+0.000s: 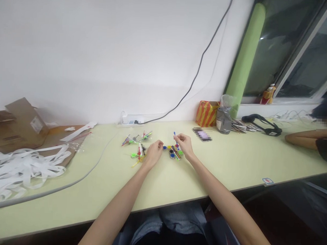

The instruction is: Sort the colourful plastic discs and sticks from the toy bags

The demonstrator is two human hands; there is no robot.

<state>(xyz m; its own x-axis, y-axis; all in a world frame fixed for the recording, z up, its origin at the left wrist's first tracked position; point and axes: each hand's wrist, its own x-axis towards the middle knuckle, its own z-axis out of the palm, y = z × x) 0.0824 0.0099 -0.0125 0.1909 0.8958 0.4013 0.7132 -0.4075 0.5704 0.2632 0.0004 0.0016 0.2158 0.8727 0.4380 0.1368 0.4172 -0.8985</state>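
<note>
My right hand (185, 145) pinches a thin blue stick with an arrow-shaped tip (174, 133), held upright above the table. Below it lies a small group of coloured round pieces, among them a blue disc (172, 156) and a green one (181, 152). Several thin coloured sticks (175, 152) lie across that group. My left hand (153, 153) is closed, fingertips together beside another blue disc (164, 147); whatever it grips is too small to make out. Left of that hand are more coloured stick-and-disc pieces (136, 140), some with bright green parts (134, 155).
A phone (202, 134), a striped bag (206, 114) and a grey pouch (223, 120) stand to the right. A power strip (130, 121) is against the wall. Cardboard (24, 126), white strips (30, 168) and a grey cable (78, 180) occupy the left. Another person's arm (305, 139) rests far right.
</note>
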